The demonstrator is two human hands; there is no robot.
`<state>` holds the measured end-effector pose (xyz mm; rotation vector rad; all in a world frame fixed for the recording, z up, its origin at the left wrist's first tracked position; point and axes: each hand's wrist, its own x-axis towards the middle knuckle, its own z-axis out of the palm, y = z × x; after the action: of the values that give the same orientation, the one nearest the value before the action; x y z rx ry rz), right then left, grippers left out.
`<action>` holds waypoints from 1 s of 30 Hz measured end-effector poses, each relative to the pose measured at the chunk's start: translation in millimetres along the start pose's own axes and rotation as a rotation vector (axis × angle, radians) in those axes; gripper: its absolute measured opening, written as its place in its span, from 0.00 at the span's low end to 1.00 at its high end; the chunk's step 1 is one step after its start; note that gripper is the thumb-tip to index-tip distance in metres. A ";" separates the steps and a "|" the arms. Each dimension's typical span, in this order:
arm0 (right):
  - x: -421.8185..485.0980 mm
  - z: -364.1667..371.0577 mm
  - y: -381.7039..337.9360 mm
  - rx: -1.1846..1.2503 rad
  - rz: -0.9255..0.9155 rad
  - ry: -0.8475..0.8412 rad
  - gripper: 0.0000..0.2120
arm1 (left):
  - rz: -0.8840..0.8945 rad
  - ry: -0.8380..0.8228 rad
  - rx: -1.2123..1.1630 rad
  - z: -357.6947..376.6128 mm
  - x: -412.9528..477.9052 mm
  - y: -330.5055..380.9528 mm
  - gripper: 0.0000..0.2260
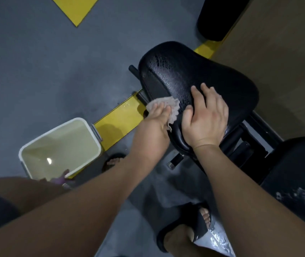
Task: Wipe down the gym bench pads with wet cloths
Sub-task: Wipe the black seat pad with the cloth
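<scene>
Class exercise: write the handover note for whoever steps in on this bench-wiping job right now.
Left hand: presses the cloth against the seat pad, at its left edge.
Right hand: rests flat on the same pad's near end.
White bucket: holds water, on the floor to the left.
Done: the seat pad's top glistens wet.
Left: its sides, and the nearer pad, which shows white streaks.

A dull grey floor (36, 71) is spreading out left of and beyond the grip of the left hand (157, 117). A yellow stripe (118, 117) is running slantwise just beside it, a yellow diamond (75, 8) is lying far beyond, and brown flooring (277, 71) is lying well to its right, in dim light
</scene>
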<state>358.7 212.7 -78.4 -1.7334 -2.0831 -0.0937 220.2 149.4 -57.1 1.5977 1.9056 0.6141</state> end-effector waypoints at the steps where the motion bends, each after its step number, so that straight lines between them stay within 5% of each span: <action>1: 0.0 -0.1 0.0 0.000 -0.001 0.002 0.24 | 0.011 -0.012 -0.007 0.6 0.8 -3.3 0.27; 7: -0.1 3.7 0.6 0.003 -0.008 0.045 0.23 | -0.122 0.029 0.140 -23.0 74.8 -13.1 0.27; 15: -0.6 1.3 1.1 0.006 -0.006 0.013 0.23 | -0.119 0.036 -0.330 10.5 -21.9 -2.0 0.25; 24: 0.3 -0.7 1.0 -0.014 0.002 -0.029 0.24 | 0.022 0.061 -0.293 11.3 22.6 -0.3 0.27; 30: 5.9 -18.4 -5.3 0.028 0.052 -0.214 0.25 | -0.165 0.091 -0.535 18.3 -31.9 10.6 0.21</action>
<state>358.0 211.2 -58.4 -1.8504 -2.1735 0.1418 244.2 119.6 -59.1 1.0781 1.7183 1.0334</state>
